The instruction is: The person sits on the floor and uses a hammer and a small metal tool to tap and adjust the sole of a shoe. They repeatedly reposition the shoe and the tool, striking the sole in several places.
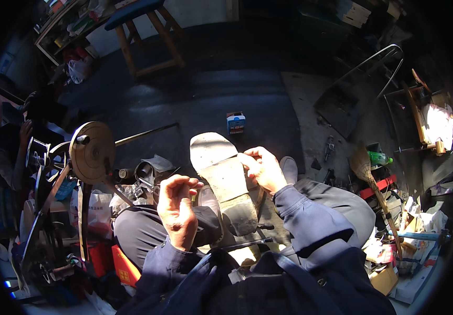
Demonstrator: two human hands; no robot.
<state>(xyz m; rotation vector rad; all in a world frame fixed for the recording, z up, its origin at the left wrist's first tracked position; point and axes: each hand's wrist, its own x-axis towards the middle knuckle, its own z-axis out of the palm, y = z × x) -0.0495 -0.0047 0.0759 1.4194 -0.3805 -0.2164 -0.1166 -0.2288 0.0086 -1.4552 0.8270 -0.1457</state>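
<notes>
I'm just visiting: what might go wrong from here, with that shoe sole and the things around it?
The shoe sole might shift: the right hand is at its edge, but the left hand, beside it, seems to hold nothing. The small blue box stands on the floor just beyond the sole's toe end, so a foot might knock it.

We wear a dark navy jacket (260,295) with long sleeves (315,223), bluer where sunlight falls on the right one. A pale zip (236,276) shows at the front, a small round stud (321,282) to its right. Our trousers (344,207) are dark grey; our left hand (178,207) and right hand (264,170) are bare.
</notes>
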